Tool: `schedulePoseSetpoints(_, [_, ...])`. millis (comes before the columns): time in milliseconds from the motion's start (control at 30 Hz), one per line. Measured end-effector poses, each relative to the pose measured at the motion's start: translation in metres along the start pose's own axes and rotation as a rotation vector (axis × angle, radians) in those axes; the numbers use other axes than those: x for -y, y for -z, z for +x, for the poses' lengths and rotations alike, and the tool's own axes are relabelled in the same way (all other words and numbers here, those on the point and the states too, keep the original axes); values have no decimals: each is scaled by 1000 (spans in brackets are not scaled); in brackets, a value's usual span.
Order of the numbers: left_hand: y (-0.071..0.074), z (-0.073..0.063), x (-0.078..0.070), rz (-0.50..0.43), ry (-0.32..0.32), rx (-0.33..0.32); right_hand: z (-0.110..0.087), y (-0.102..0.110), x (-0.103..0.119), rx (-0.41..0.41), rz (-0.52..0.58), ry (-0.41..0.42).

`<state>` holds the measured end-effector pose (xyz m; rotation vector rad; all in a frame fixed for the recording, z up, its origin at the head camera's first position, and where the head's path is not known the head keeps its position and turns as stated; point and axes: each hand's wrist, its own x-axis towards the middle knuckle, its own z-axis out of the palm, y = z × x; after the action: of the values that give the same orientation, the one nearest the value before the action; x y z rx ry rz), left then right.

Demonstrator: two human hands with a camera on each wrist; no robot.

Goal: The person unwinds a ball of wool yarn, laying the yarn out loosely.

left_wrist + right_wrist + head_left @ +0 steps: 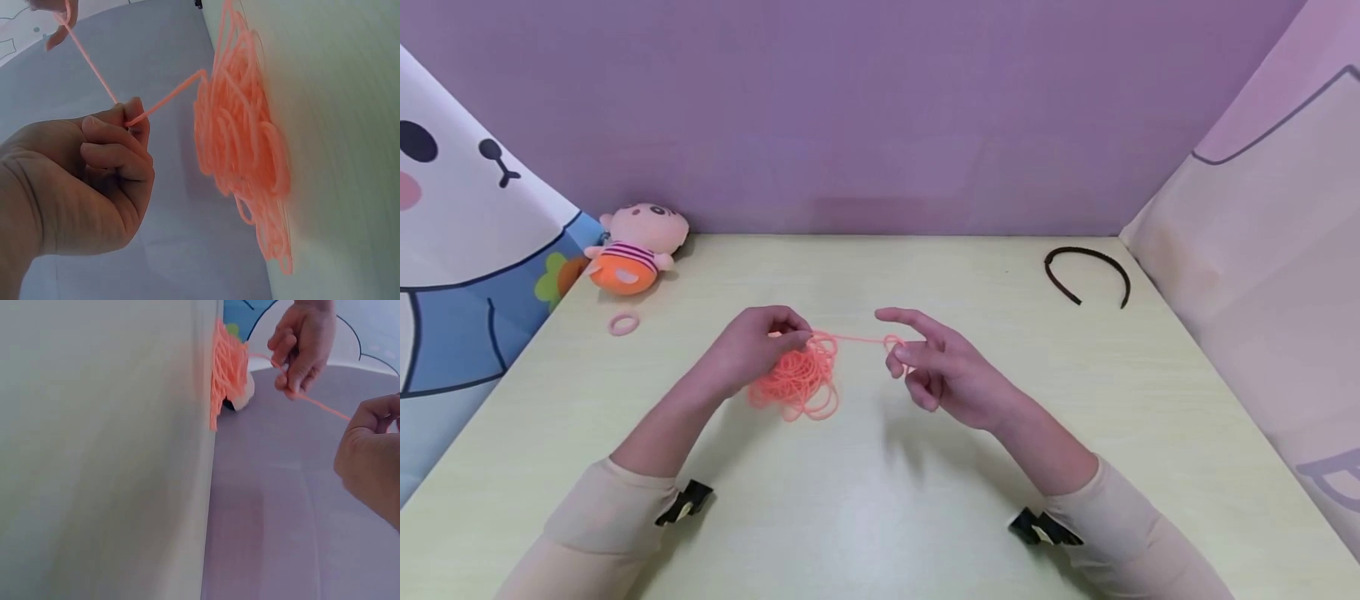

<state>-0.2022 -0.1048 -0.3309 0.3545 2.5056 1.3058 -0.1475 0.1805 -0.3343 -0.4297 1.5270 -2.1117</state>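
Note:
A tangled heap of coral-orange cord (796, 382) lies on the table just below my left hand (751, 348). The thumb and index finger of that hand pinch a strand, and in the left wrist view the strand runs from the heap (240, 125) to the fingertips. From there a taut length of cord (859, 339) crosses to my right hand (958, 371), where it forms a small loop about the fingers. The right thumb and a finger pinch the cord, while the index finger points out straight. Both hands are raised above the tabletop, as their shadows show.
A plush doll (634, 250) in orange shorts lies at the back left, with a pink ring (623, 324) in front of it. At the back right is a black headband (1088, 252). A purple panel (880, 117) closes off the table's (880, 517) far edge.

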Motion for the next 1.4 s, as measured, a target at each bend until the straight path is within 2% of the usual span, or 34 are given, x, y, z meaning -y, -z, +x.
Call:
schedulePoseSetpoints(267, [6, 4, 8, 41, 73, 2, 2, 17, 5, -124, -14, -75])
schedulePoseSetpoints(533, [9, 8, 14, 136, 84, -5, 4, 32, 8, -266, -89, -217])
schedulePoseSetpoints(733, [12, 10, 18, 192, 121, -9, 6, 44, 9, -292, -197, -284])
schedulePoseSetpoints(933, [13, 11, 21, 225, 144, -8, 5, 51, 9, -373, -442, -342])
schedulePoseSetpoints(1033, [14, 11, 21, 240, 168, -12, 4, 53, 9, -430, -559, -344])
schedulePoseSetpoints(1167, [17, 10, 20, 267, 200, -15, 4, 55, 10, -470, -656, -317])
schedulePoseSetpoints(1267, [19, 10, 20, 306, 217, -20, 4, 55, 10, -474, -721, -290])
schedulePoseSetpoints(1400, [21, 9, 17, 371, 199, -69, 4, 54, 9, -463, -829, -232])
